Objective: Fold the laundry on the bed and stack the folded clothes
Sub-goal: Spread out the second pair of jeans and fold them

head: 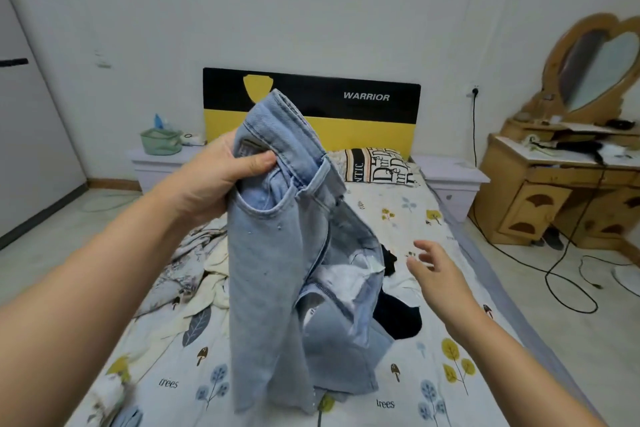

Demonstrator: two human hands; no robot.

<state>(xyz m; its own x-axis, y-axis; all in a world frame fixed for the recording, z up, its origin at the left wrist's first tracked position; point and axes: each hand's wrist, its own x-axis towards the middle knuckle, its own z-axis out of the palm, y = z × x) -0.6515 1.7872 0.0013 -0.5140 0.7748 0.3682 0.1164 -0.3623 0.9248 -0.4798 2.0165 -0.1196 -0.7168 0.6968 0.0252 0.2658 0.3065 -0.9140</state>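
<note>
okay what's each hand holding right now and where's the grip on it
The left hand grips the light blue jeans at the waistband, by the pocket. The right hand is open and holds nothing.

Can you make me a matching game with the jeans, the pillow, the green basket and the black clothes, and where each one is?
Things:
1. jeans
2. pillow
3. green basket
4. black clothes

Places:
A. on the nightstand left of the bed
B. lying on the bed sheet, behind the jeans
C. held up by the left hand
D. at the head of the bed, below the headboard

Pairs: 1-C, 2-D, 3-A, 4-B
</note>
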